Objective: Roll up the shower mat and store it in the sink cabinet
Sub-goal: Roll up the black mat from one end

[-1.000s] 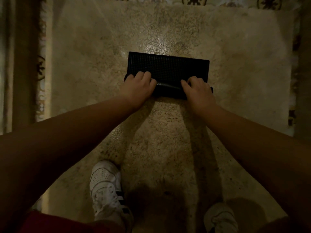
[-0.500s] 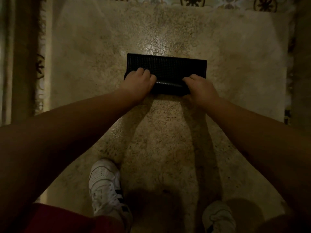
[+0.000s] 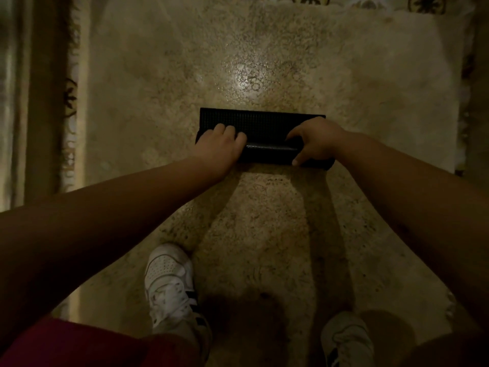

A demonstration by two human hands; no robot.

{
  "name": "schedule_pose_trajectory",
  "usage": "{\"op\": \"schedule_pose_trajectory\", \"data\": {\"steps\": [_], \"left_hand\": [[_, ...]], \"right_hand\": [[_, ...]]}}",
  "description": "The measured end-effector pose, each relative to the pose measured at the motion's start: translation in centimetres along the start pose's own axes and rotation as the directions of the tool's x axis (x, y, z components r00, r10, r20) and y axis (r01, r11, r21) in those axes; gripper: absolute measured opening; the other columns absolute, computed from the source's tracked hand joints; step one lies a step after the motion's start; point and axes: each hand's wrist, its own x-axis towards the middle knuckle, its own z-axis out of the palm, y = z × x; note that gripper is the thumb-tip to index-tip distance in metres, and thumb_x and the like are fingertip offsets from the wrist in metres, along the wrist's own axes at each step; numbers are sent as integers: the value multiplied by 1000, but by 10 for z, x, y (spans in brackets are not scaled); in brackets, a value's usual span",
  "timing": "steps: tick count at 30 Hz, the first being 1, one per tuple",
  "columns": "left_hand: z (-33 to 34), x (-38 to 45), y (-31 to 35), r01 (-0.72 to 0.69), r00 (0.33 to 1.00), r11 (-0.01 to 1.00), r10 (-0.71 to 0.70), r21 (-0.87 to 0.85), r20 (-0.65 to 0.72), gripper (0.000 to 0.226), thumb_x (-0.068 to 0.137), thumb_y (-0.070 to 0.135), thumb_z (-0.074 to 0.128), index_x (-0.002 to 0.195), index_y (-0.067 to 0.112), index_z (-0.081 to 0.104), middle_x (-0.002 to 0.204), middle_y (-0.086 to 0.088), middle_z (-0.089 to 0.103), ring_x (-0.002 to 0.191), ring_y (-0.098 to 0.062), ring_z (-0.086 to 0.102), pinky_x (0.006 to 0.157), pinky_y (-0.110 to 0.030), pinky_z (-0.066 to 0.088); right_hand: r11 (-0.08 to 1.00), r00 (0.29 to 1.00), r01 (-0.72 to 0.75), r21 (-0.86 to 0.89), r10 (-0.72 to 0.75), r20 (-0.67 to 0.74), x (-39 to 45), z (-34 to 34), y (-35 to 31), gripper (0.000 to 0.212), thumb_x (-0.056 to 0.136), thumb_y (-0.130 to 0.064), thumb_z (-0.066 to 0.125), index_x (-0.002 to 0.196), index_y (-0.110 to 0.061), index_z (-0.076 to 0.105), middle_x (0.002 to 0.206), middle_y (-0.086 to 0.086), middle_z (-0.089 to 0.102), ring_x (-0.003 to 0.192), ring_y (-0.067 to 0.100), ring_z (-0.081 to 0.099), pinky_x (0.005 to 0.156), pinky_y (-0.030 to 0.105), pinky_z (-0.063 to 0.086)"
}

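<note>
The black studded shower mat [image 3: 264,128] lies on the speckled stone floor ahead of me, mostly rolled into a thick dark roll [image 3: 267,152] with only a narrow flat strip left beyond it. My left hand [image 3: 221,144] is curled over the left end of the roll. My right hand [image 3: 315,143] presses on the right end, its fingers spread across the top and the thumb down the near side. The sink cabinet is not in view.
The stone floor [image 3: 264,221] fills the view. A patterned tile border [image 3: 70,102] runs along the left, with a pale wall or curtain [image 3: 16,102] beyond it. My two white sneakers [image 3: 169,284] stand near the bottom.
The roll has moved away from me and grown thicker; the flat strip beyond it has become narrower. Both hands stayed on the roll, and my right fingers have spread wider.
</note>
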Motion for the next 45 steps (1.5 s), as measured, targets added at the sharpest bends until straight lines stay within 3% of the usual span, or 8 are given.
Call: {"op": "schedule_pose_trajectory", "data": {"steps": [5,9,14,19,25,34,39,45], "left_hand": [[-7,16,-10,-12,995,993,24,-113,101,27,89,14,56,115,7,51,109,-17,58,100,-35,55,71,-41,43],[-20,35,-25,9,961,972,56,-235,271,39,81,30,71,112,10,58,110,-17,61,98,-35,60,81,-42,52],[-13,37,-33,-7,965,966,74,-257,252,57,79,35,73,126,12,51,115,-19,61,102,-35,58,75,-39,47],[10,7,-34,-184,976,976,167,-114,-139,65,83,32,68,138,9,42,132,-23,48,115,-40,48,88,-51,48],[-7,27,-33,-115,988,984,98,-139,-123,41,82,15,67,121,10,55,110,-18,57,95,-37,54,71,-45,47],[-6,37,-48,-60,991,897,0,-439,-136,55,83,23,70,135,17,51,121,-16,62,107,-37,57,85,-39,45],[9,23,-50,-88,964,981,41,-172,-264,57,83,19,67,137,10,49,120,-24,54,100,-40,55,80,-44,45],[-6,36,-54,-60,980,954,0,-294,-200,51,82,17,67,131,12,57,116,-20,59,96,-39,59,73,-41,45]], "right_hand": [[978,992,37,206,-11,-124,-16,17,7,70,74,-35,80,137,-20,51,140,8,53,129,28,46,102,37,38],[995,874,85,-46,-97,-477,-47,56,9,73,75,-35,78,139,-15,48,131,16,54,115,35,50,91,45,45],[999,865,7,44,16,-502,-37,56,1,68,77,-33,76,137,-17,50,124,10,57,109,31,52,82,39,45],[992,939,-7,123,49,-339,-20,22,17,68,77,-42,75,137,-21,52,129,11,58,117,31,53,93,39,43],[959,902,-8,283,129,-413,-20,23,18,60,76,-38,77,129,-21,55,121,10,65,109,31,59,87,40,47],[980,839,-25,198,128,-529,-16,33,16,62,75,-34,76,131,-14,56,114,14,61,107,35,55,86,43,47],[959,864,-29,283,167,-475,-12,17,25,54,74,-33,79,120,-18,56,112,13,66,102,33,60,84,42,50],[978,758,-4,210,140,-638,-14,34,26,55,77,-35,75,125,-11,61,124,18,56,115,37,46,95,46,41]]}}
